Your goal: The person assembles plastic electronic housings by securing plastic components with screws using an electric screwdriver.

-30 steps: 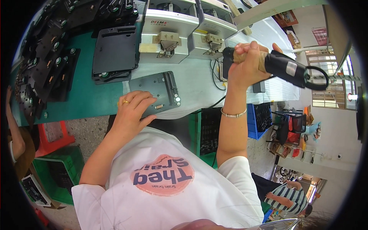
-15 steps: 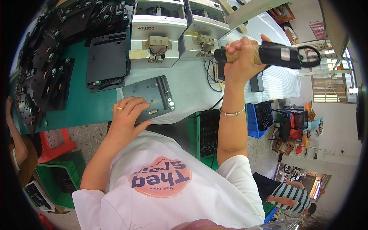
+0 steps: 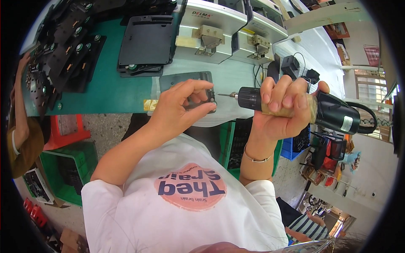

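Note:
My right hand (image 3: 284, 107) is wrapped around a black electric screwdriver (image 3: 337, 114) with tan tape on its grip. Its thin metal bit (image 3: 225, 95) points left. A flat dark grey panel (image 3: 171, 80) lies on the table in front of me, with a strip of parts along its right side. Over that panel is my left hand (image 3: 181, 103), its fingers curved and its thumb and forefinger apart on either side of the bit's tip. Nothing shows between them. The hand covers much of the panel, and whether it touches the panel is hard to see.
Beyond the panel stand two silver machines (image 3: 206, 44) side by side. Stacked black panels (image 3: 145, 44) lie left of them, with more piled at far left. A green crate (image 3: 78, 168) and red stool (image 3: 69, 130) stand below the table. Another person's arm (image 3: 21, 114) shows at left.
My right hand has brought the screwdriver down and nearer, so its bit now shows beside the panel. My left hand has shifted from the panel's left side to its right. The view has turned.

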A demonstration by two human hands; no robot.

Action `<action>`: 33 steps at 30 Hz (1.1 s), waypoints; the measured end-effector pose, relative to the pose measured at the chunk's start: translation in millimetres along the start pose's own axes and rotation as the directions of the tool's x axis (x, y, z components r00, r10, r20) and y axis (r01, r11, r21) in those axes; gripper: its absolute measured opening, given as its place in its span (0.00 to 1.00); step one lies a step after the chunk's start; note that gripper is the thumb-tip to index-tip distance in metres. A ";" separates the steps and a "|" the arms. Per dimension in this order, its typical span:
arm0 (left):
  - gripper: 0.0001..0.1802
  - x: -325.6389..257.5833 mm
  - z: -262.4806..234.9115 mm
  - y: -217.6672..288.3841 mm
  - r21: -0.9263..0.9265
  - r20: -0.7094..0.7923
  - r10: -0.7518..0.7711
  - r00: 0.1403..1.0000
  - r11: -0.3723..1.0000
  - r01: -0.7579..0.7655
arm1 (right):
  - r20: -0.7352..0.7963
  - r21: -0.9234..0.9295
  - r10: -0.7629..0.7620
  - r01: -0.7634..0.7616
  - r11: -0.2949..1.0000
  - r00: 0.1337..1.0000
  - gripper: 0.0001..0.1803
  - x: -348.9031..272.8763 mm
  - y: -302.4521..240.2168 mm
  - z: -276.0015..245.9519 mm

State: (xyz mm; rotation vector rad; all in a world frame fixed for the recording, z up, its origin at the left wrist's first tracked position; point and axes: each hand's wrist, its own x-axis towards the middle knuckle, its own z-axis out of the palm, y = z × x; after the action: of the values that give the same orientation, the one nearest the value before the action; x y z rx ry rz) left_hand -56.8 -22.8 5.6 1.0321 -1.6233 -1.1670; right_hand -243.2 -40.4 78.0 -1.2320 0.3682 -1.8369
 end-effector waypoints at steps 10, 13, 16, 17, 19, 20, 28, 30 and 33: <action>0.09 -3.0 -0.4 -11.4 0.260 -0.090 0.274 0.957 0.935 -0.243 | 0.004 0.058 0.054 -0.055 0.997 0.999 0.28 -11.4 11.2 6.1; 0.07 -4.2 -2.2 -10.8 0.269 -0.088 0.257 0.962 0.936 -0.226 | 0.030 0.043 0.059 -0.061 0.997 0.998 0.29 -11.7 11.6 7.1; 0.07 -6.1 -3.5 -12.5 0.277 -0.080 0.257 0.963 0.934 -0.226 | 0.074 0.020 0.071 -0.072 0.997 0.995 0.29 -12.0 11.8 8.8; 0.07 -6.7 -4.0 -12.7 0.278 -0.074 0.255 0.964 0.934 -0.225 | 0.100 0.012 0.078 -0.079 0.997 0.992 0.30 -11.9 12.1 10.5; 0.07 -8.0 -4.2 -13.2 0.279 -0.070 0.249 0.966 0.935 -0.221 | 0.126 0.003 0.089 -0.090 0.996 0.988 0.31 -12.2 12.7 14.0; 0.06 -8.8 -3.9 -13.5 0.270 -0.068 0.241 0.968 0.939 -0.215 | 0.119 -0.005 0.099 -0.099 0.995 0.988 0.31 -13.3 12.6 16.1; 0.14 -25.7 -16.3 -26.9 0.332 -0.055 0.203 0.978 0.927 -0.174 | 0.083 -0.035 0.189 -0.187 0.982 0.978 0.32 -25.4 22.3 29.5; 0.19 -33.3 -26.7 -31.0 0.447 -0.025 0.178 0.984 0.882 -0.148 | 0.076 -0.060 0.209 -0.205 0.977 0.975 0.31 -30.9 24.7 28.7; 0.20 -43.4 -32.9 -41.0 0.514 0.047 0.171 0.984 0.841 -0.171 | 0.107 -0.064 0.251 -0.245 0.967 0.962 0.30 -39.7 36.8 25.4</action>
State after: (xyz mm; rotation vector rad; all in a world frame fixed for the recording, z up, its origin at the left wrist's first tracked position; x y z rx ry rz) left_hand -7.7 0.8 -35.4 1.1808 -2.0428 -0.6129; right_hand -197.9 -25.0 42.1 -1.2579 0.4849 -1.5449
